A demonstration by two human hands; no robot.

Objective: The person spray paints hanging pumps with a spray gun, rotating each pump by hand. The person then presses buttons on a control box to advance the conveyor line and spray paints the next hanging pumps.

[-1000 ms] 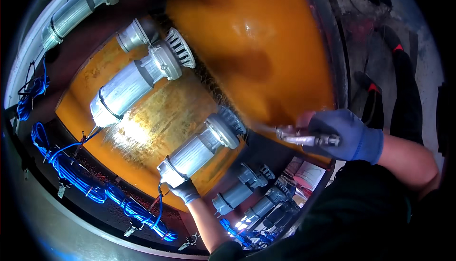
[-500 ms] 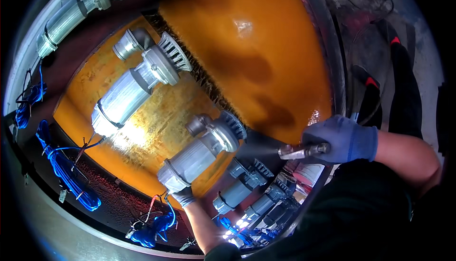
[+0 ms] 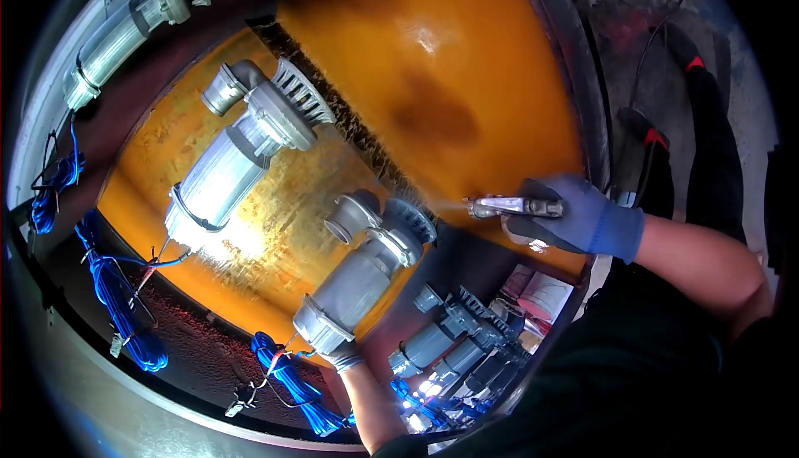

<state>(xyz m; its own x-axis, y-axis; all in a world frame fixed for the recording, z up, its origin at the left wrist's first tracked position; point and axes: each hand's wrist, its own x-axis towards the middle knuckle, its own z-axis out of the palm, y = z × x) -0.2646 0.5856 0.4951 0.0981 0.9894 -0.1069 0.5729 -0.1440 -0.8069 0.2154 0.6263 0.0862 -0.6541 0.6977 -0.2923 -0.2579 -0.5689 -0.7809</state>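
Since the earlier frame, your spray gun [image 3: 516,206] has risen slightly and the grey pump motor [image 3: 366,279] has turned further under its mist. Your right hand [image 3: 578,221], in a blue glove, has its fingers curled tight round the gun at 3 o'clock, nozzle aimed at 9 o'clock toward the finned end. Your left hand [image 3: 343,358], fingers closed on the motor's base cap at 6 o'clock, props it tilted, apparently to expose its flank. A second motor [image 3: 237,166] lies at 10 o'clock on the orange booth wall [image 3: 433,58]; blue cable coils [image 3: 116,300] trail at 8 o'clock.
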